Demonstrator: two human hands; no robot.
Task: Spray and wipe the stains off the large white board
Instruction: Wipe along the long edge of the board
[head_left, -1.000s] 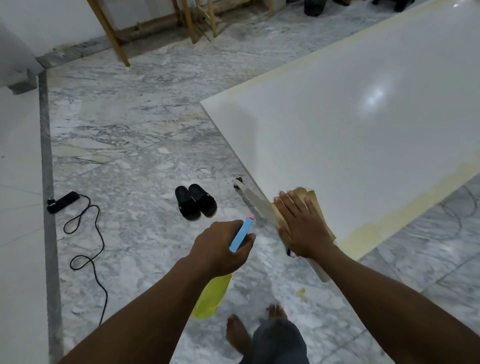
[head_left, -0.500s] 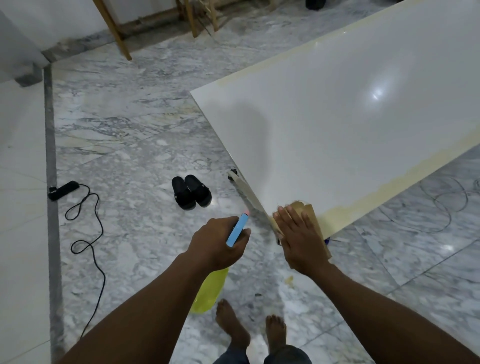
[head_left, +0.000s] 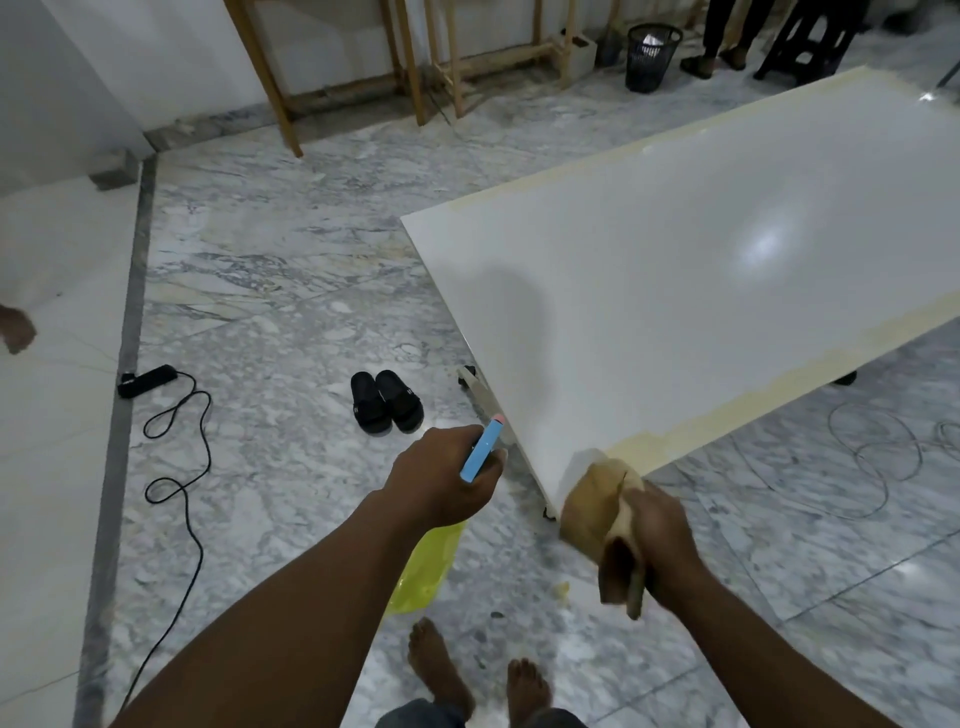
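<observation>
- Your left hand (head_left: 441, 483) has its fingers curled tight round the neck of the spray bottle (head_left: 482, 451). The flat blue plastic head, tipped with pink, points towards 1 o'clock. The see-through yellow-green body hangs under your wrist.
- Your right hand (head_left: 660, 540) grips a bunched tan cloth (head_left: 592, 504), soft and creased. One fold trails down past your wrist, and the other end lies over the near corner of the board.
- The board (head_left: 701, 291) is a big, smooth, glossy white rectangle filling the view from 1 to 3 o'clock. Its near corner lies at 5 o'clock from centre, and a blurred light glare sits on its surface.
- A dull yellowish band (head_left: 727, 410) with a ragged inner edge runs along the board's near long side. A thinner one follows the far side.
- The floor (head_left: 291, 291) is polished grey-veined marble, and your bare feet (head_left: 441, 670) stand on it at 6 o'clock.
- A pair of black slippers (head_left: 387, 400) sits at 10 o'clock from your left hand.
- A black power strip (head_left: 145, 381) with a looping cord lies at 9 o'clock.
- A thin wire (head_left: 883, 457) is coiled at 3 o'clock.
- A wooden frame (head_left: 415, 62) stands at 12 o'clock, and a black mesh bin (head_left: 652, 57) at 1 o'clock.
</observation>
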